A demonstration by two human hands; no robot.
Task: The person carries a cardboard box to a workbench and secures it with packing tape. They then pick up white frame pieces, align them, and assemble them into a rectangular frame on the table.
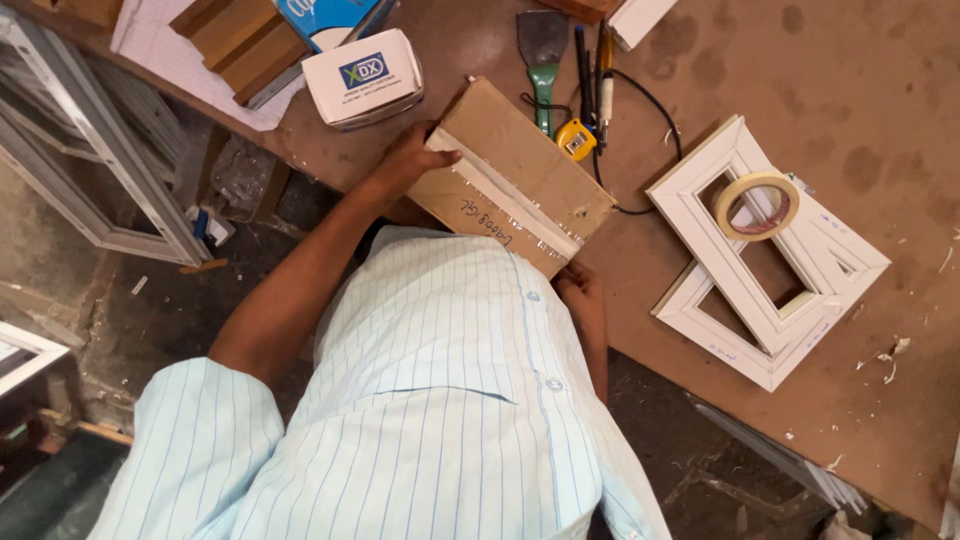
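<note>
A flat brown cardboard box (510,175) lies at the near edge of the tabletop (800,420), turned at a slant. A pale strip (500,205) with small holes runs along the top of the box, close to its near edge. There is some handwriting on the side of the box that faces the person.

The left hand (412,155) rests on the far left corner of the box. Its fingers are bent over that corner and touch the end of the pale strip. The right hand (580,292) is at the near right corner of the box. It touches the box, but the striped shirt (450,400) hides part of it, so I cannot tell if it is gripping or just pressing.

Just behind the box lie a scraper with a green handle (543,60), a small yellow tape measure (577,139) and some dark pens (592,70). A thin black cord (650,105) curls near them. To the left of the box sits a small white carton (362,78), with wooden pieces (240,42) beside it.

To the right, well apart from the box, are two white frames (765,250), one lying across the other. A roll of pale tape (757,205) rests on the top frame. Bits of white scrap lie on the brown tabletop.
</note>
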